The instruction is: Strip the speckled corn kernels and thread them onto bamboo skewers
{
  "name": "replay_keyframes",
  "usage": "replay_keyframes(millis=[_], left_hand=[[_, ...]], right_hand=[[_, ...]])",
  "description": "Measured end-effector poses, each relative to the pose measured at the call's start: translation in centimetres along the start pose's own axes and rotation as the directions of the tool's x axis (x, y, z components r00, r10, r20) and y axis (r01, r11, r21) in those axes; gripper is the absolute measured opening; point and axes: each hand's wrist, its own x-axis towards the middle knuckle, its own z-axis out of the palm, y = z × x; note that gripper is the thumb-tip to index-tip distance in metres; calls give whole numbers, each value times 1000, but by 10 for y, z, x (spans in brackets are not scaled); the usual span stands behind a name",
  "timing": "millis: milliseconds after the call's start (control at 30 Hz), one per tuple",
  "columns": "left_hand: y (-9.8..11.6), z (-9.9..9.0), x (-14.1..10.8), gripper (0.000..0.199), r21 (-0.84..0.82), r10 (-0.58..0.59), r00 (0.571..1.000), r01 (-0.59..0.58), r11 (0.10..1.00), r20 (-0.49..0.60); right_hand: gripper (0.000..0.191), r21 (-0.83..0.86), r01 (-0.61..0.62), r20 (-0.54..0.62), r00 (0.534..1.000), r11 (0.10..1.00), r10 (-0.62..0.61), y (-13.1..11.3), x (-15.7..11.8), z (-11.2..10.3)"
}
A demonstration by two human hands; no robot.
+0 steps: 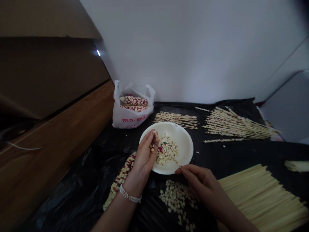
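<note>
My left hand point(146, 149), with a beaded bracelet on its wrist, is over the left side of a white bowl point(187, 146). Its fingers are curled round a few corn kernels, partly hidden. Loose pale corn kernels point(169, 149) with some dark red ones lie in the bowl. At the bowl's near right rim, my right hand point(199, 180) is closed in a pinch on a thin skewer point(178, 165) that has kernels near its tip; most of the stick is hidden. Beneath my left forearm lies a red and yellow corn cob point(120, 175).
A white plastic bag point(131, 120) holds more cobs point(134, 101) at the back. Kernel-threaded skewers lie in a small bundle point(176, 119) and a larger pile point(231, 125). Bare sticks point(260, 196) are at right, loose kernels point(177, 196) in front, on black plastic sheeting point(82, 190).
</note>
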Motion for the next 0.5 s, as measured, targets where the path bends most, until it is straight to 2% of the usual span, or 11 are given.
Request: replay_keyframes(millis=[133, 267, 400, 500], left_hand=[[5, 1, -1, 13, -89, -109, 994, 109, 990, 0], [11, 3, -4, 10, -110, -191, 982, 191, 975, 8], [13, 5, -5, 5, -97, -200, 980, 199, 975, -4], [13, 5, -4, 7, -70, -174, 985, 173, 982, -7]], right_hand=[[37, -37, 40, -43, 998, 999, -42, 3, 1, 0], [35, -134, 97, -45, 994, 986, -104, 1, 1, 0], [34, -221, 176, -18, 983, 959, -184, -2, 1, 0], [36, -263, 192, -1, 980, 945, -199, -3, 1, -1]])
